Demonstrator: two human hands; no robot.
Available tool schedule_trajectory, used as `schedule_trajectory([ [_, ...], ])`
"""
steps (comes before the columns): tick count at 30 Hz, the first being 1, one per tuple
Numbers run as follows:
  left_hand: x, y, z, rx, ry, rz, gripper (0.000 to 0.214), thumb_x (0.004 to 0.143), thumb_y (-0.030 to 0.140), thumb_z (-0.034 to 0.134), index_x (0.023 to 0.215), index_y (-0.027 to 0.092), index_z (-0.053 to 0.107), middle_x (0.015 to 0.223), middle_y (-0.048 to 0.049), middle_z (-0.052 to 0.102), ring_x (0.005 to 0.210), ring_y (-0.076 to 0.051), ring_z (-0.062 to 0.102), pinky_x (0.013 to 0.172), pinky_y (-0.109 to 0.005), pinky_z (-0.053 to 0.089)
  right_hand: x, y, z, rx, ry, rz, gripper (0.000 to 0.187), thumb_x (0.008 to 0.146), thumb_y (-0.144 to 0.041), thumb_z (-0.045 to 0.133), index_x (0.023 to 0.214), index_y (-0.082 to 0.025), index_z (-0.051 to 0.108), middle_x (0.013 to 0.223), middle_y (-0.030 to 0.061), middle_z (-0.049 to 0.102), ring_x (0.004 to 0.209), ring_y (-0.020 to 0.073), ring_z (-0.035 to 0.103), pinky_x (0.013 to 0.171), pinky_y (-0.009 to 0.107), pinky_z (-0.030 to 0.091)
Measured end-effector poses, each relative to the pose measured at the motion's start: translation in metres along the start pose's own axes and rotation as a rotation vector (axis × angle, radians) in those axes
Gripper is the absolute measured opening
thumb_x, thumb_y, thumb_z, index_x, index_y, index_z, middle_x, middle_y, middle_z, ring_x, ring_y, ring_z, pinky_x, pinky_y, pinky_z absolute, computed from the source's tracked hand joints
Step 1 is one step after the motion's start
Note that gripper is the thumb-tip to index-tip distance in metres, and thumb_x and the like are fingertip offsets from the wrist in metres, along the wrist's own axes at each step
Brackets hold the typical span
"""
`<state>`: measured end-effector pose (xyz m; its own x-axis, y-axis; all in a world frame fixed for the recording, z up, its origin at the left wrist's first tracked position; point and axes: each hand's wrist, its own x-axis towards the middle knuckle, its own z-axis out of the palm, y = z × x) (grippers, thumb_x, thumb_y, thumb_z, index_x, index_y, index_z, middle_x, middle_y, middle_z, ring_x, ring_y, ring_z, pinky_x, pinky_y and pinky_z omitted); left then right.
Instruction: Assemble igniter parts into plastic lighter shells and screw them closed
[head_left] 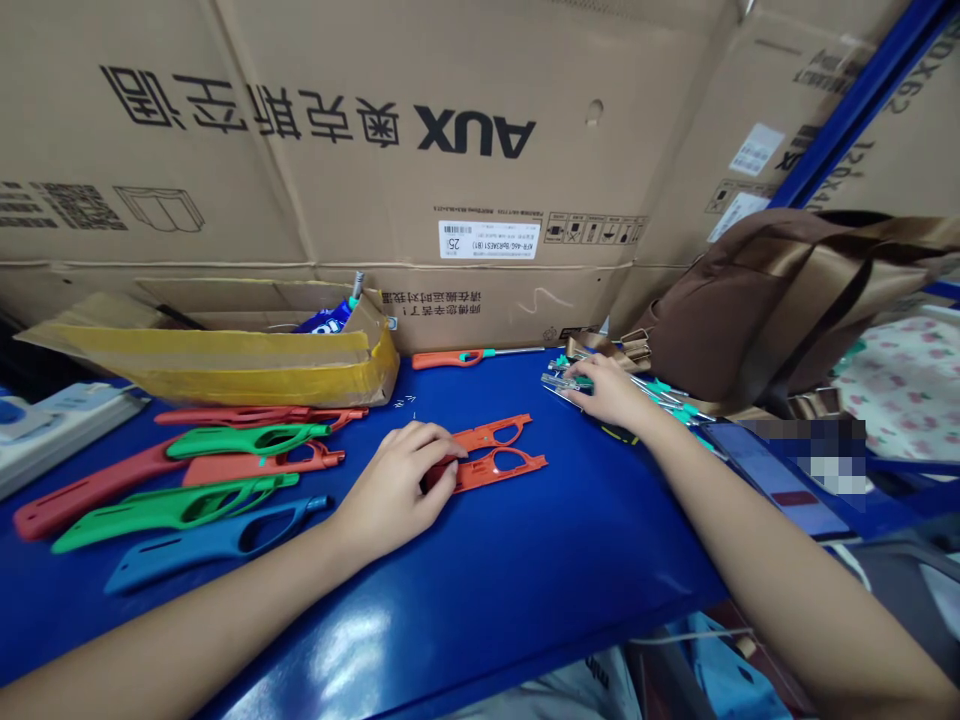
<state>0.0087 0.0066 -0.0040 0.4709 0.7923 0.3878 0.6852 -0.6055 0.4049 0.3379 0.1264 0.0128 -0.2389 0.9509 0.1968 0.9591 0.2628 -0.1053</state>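
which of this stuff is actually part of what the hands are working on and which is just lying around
In hand:
- orange shell halves, under the left hand
- metal rods with green fittings, under the right hand
- probably the spare coloured shells

Lying about:
- brown bag
- taped cardboard box
- power strip
- AUX cartons
- orange lighter at the back

Bright, even light; table (525, 600) glares, edges bend wide

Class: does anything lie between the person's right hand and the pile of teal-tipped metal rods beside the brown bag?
Nothing visible does. The right hand rests directly on the rods, fingertips touching them, next to the brown bag.
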Motion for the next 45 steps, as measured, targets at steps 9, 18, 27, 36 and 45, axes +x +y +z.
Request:
schedule_trajectory([
  [9,-0.001,0.003,-0.002,0.007,-0.129,0.133,0.039,0.095,0.029,0.058,0.134,0.024,0.061,0.139,-0.0083,0.064,0.13,-0.028,0.056,0.112,-0.049,0.042,0.005,0.024,-0.006,-0.034,-0.046,0.166,0.022,0.085,-0.027,0.068,0.106,-0.02,0.072,0.109,0.0164,0.062,0.117,0.0397,0.056,0.097,0.052,0.046],
  [18,-0.002,-0.002,0.002,0.029,-0.151,0.142,0.04,0.097,0.027,0.055,0.136,0.022,0.061,0.141,-0.0084,0.064,0.131,-0.028,0.058,0.115,-0.052,0.043,-0.001,0.036,-0.026,0.04,-0.131,0.163,0.031,0.076,-0.022,0.074,0.107,-0.02,0.068,0.102,0.0086,0.07,0.092,0.0238,0.067,0.078,0.03,0.05],
  [27,-0.002,-0.003,0.004,0.062,-0.115,0.148,0.039,0.097,0.027,0.054,0.134,0.023,0.064,0.139,-0.0081,0.066,0.13,-0.029,0.06,0.112,-0.053,0.047,-0.006,0.046,-0.037,0.139,-0.032,0.14,0.007,0.078,-0.014,0.064,0.075,-0.021,0.063,0.077,0.005,0.071,0.073,0.0201,0.065,0.067,0.028,0.045],
  [36,-0.003,-0.003,0.004,0.079,-0.065,0.182,0.039,0.094,0.026,0.058,0.131,0.02,0.068,0.134,-0.01,0.069,0.124,-0.031,0.065,0.106,-0.055,0.052,-0.012,0.013,-0.052,0.357,0.205,-0.107,0.019,0.096,-0.035,0.046,0.099,-0.019,0.057,0.092,0.0081,0.065,0.08,0.021,0.061,0.076,0.034,0.049],
  [45,-0.007,-0.004,0.001,0.041,0.037,0.128,0.037,0.091,0.032,0.065,0.126,0.02,0.071,0.127,-0.0104,0.073,0.118,-0.031,0.068,0.104,-0.053,0.055,-0.032,-0.042,-0.036,0.706,-0.274,-0.412,0.026,0.094,-0.046,0.062,0.099,-0.021,0.06,0.093,0.0022,0.062,0.08,0.016,0.058,0.073,0.029,0.048],
])
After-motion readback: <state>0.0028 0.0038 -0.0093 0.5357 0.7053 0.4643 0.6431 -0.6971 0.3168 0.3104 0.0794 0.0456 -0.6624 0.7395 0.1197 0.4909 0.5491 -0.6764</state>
